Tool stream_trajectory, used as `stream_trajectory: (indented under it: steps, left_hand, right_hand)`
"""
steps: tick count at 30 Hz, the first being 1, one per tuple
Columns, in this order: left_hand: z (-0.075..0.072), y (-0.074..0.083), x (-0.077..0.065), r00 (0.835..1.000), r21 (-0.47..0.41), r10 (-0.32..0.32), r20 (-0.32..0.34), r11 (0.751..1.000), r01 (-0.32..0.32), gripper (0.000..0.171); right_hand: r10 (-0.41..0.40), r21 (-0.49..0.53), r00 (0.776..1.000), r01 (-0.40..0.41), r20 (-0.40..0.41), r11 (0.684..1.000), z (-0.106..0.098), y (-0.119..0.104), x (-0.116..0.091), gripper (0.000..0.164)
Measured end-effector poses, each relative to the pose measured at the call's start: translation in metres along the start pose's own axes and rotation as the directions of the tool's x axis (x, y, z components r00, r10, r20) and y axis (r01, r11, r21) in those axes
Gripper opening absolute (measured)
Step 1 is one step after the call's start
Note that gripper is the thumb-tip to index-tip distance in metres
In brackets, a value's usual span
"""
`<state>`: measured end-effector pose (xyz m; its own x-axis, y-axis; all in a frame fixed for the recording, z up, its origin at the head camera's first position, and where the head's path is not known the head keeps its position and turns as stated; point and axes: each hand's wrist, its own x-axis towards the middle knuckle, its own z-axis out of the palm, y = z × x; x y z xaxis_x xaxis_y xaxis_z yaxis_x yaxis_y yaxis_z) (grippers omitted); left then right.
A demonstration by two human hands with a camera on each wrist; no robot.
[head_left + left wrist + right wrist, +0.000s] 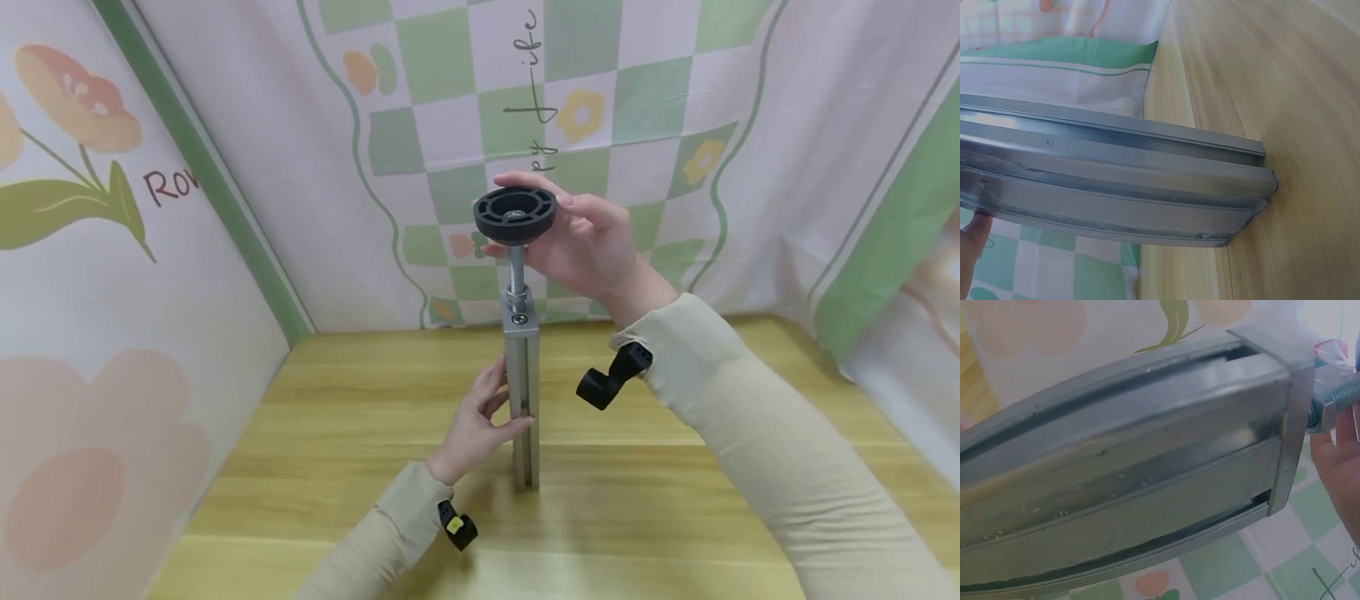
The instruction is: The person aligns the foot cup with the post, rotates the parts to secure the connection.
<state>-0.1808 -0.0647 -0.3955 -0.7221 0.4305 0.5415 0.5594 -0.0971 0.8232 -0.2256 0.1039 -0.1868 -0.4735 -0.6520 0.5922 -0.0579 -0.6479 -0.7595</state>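
Note:
A slotted aluminium profile [522, 400] stands upright on the wooden table, its lower end on the boards. My left hand [474, 423] grips it around the middle, thumb across the near face. On top sits a metal end plate [520, 323], where a threaded bolt [516, 268] with nuts rises to a round black levelling foot [515, 218]. My right hand [581, 237] holds that foot by its rim from the right and behind; some fingertips are hidden. In the right wrist view, the end plate [1291, 425] and threaded bolt [1344, 395] appear close up.
Wooden table boards [637, 500] spread around the profile. A printed curtain [495, 92] hangs behind it, and another patterned cloth [90, 292] rises along the left. Small black camera mounts [611, 379] are worn on both sleeves.

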Motion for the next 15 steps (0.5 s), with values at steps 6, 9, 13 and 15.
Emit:
stream_trajectory:
  steps: [6,9,13,15]
  left_hand:
    - [-0.0007,-0.0028,-0.0003,1.000,-0.002,0.027,0.001,1.000,-0.027,0.096]
    - [-0.0005,-0.0033,-0.0004,1.000,-0.005,0.028,0.010,1.000,-0.027,0.097]
    - [-0.0002,-0.0029,-0.0004,1.000,-0.007,0.015,0.014,1.000,-0.015,0.094]
    - [-0.0002,-0.0022,-0.0002,1.000,-0.012,0.009,0.012,1.000,-0.009,0.091]
  right_hand:
    - [-0.007,-0.071,1.000,0.006,-0.015,0.997,-0.0034,0.0020,-0.0030,0.037]
    - [-0.034,-0.135,0.999,0.031,-0.015,0.990,-0.0069,0.0014,-0.0053,0.033]
    - [-0.084,-0.201,0.995,0.070,-0.060,0.977,-0.0078,-0.0008,-0.0070,0.025]
    - [-0.115,-0.253,0.988,0.086,-0.104,0.964,-0.0054,-0.0021,-0.0079,0.023]
